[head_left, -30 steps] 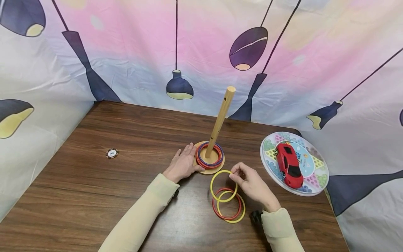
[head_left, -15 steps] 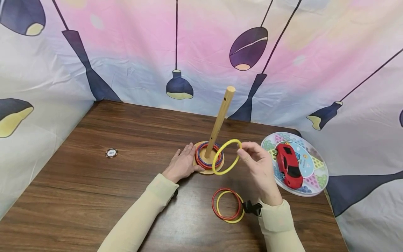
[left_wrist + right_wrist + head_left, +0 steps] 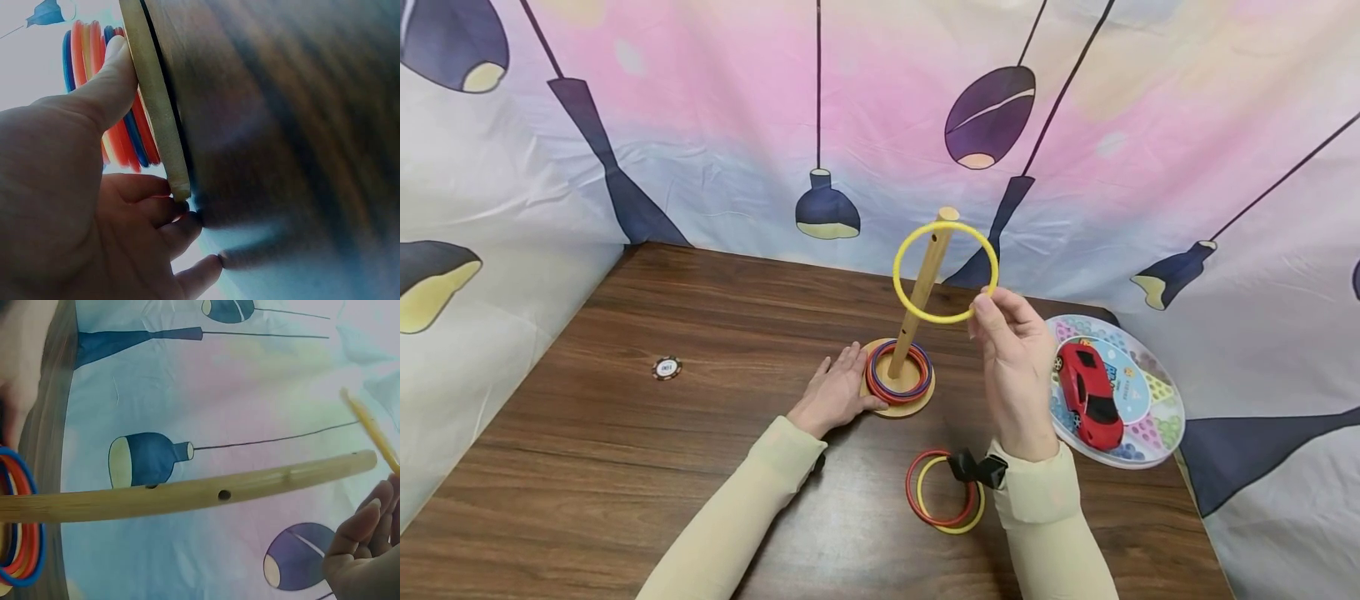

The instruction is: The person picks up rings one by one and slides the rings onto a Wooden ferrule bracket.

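Right hand (image 3: 1017,367) is up in the centre of the frame, fingertips pinching the yellow ring (image 3: 945,272) by its lower right rim, and the ring hangs face-on to the head camera, overlapping the top of the wooden peg (image 3: 925,287). Left hand (image 3: 835,390) lies spread beside the round base (image 3: 917,404), thumb resting on its edge. Risk here, as I read it: the peg leans, top tipped toward the upper right, so a ring held this steeply could catch the tip and skid off, and a knock might rock the stand if that bracing hand slackens. The peg's long axis runs from the base at centre up toward the upper right; the ring's opening points roughly at the camera. Red and blue rings (image 3: 898,372) sit stacked at the foot; two spare rings (image 3: 943,502) lie at lower centre.
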`<state>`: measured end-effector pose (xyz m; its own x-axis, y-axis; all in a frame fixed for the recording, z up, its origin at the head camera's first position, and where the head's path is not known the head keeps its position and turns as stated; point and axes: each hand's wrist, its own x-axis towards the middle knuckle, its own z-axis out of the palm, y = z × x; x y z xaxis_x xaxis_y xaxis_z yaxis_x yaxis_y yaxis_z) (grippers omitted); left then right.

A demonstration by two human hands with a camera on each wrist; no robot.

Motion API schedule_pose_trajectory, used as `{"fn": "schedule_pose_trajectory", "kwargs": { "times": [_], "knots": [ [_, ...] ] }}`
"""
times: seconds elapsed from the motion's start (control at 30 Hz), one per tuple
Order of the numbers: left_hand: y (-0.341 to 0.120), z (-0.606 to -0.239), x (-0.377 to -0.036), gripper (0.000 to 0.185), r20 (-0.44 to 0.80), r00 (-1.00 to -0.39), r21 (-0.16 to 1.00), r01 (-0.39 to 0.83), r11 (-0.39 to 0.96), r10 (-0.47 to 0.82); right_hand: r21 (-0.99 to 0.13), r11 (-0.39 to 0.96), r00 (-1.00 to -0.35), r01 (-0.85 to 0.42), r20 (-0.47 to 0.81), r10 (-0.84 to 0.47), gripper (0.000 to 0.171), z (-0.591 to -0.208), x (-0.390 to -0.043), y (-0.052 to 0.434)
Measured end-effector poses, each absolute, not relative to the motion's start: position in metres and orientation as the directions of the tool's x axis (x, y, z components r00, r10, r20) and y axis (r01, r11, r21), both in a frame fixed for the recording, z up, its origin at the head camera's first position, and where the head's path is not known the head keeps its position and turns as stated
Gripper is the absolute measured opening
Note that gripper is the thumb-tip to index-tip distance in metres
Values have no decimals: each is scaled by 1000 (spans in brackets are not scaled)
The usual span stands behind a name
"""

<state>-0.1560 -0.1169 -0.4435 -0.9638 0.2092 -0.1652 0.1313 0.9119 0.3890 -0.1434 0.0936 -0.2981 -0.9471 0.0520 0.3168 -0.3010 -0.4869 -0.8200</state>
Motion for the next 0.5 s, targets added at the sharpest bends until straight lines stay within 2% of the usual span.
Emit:
{"fn": "schedule_pose_trajectory", "kwargs": {
  "times": [0.23,0.5],
  "knots": [
    [-117,-447,-156,97,-150,-965,382,145,913,216,-789,-539,-948,-294,311,62,9,-291,-153,86],
    [-117,-447,-157,97,-160,-964,376,140,916,213,-792,-573,-973,-211,228,43,8,-301,-158,84]
  ]
}}
